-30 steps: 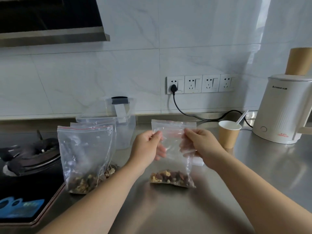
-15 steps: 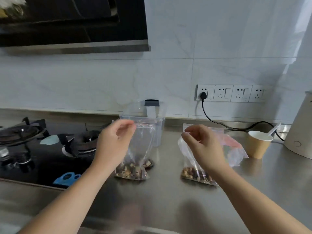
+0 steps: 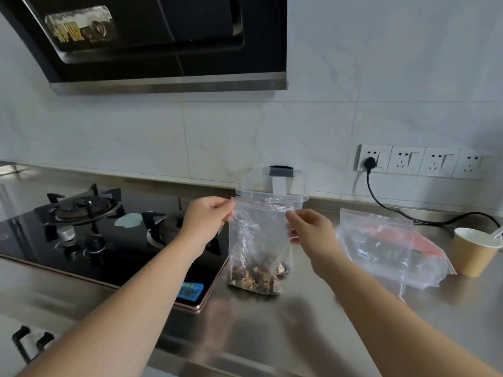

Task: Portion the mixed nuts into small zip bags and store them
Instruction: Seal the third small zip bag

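Observation:
A clear zip bag (image 3: 255, 240) with a red seal line stands on the steel counter (image 3: 272, 322), mixed nuts (image 3: 253, 276) piled in its bottom. My left hand (image 3: 206, 219) pinches the bag's top left corner. My right hand (image 3: 310, 229) pinches its top right corner. To the right, another zip bag (image 3: 386, 248) lies slumped on the counter with nuts inside. A clear plastic storage container (image 3: 275, 186) with a dark clip stands just behind the held bag.
A black gas hob (image 3: 95, 229) fills the left of the counter, under a range hood (image 3: 163, 42). A paper cup (image 3: 475, 251) with a spoon stands at the far right. A black cable (image 3: 381, 197) runs from the wall sockets (image 3: 424, 160) along the counter's back edge.
My hands left the right-hand bag, which now lies slumped, and moved left to take the other bag's top corners. The view swung left and up, losing the white kettle.

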